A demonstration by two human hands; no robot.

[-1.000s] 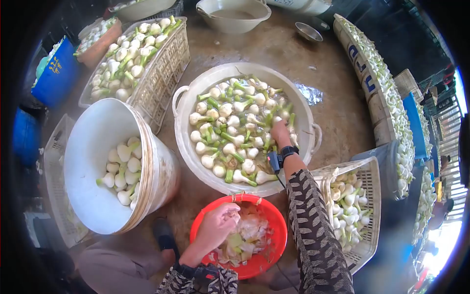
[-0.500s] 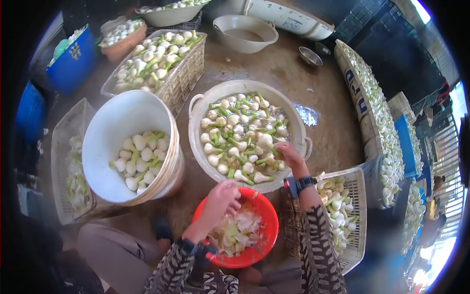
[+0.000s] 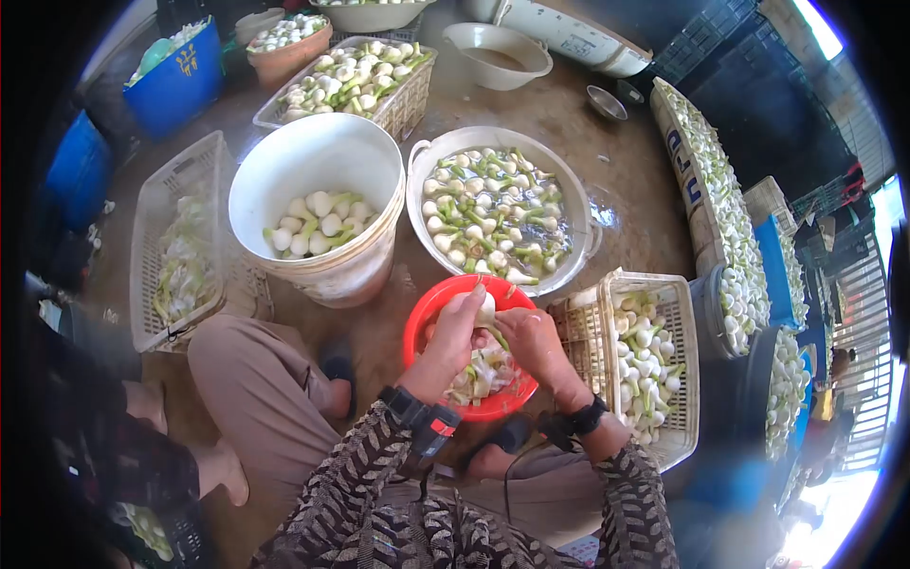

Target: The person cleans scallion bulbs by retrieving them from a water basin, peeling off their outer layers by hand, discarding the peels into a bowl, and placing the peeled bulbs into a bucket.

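Both my hands meet above a red basin (image 3: 414,343). My left hand (image 3: 449,339) is closed round a whitish garlic bulb (image 3: 486,309), its thumb pointing up along it. The fingers of my right hand (image 3: 536,343) are bent and pinch the bulb's green stem side. Pale skins and peelings (image 3: 488,372) lie in the basin beneath. Just beyond is a round white tub (image 3: 580,209), where many bulbs with green stems float in water. On the left stands a tall white bucket (image 3: 313,156) with trimmed bulbs at its bottom.
A plastic crate (image 3: 583,332) of bulbs stands to the right of the basin. Another crate (image 3: 152,247), at left, holds leafy scraps. Farther back are a heaped basket (image 3: 408,109), a blue bin (image 3: 175,90) and a pale basin (image 3: 498,71). Another person's bare foot (image 3: 226,472) shows at lower left.
My right hand has come back from the tub to the red basin with a bulb. My left hand has joined it and taken hold too. The view has shifted left and downward.
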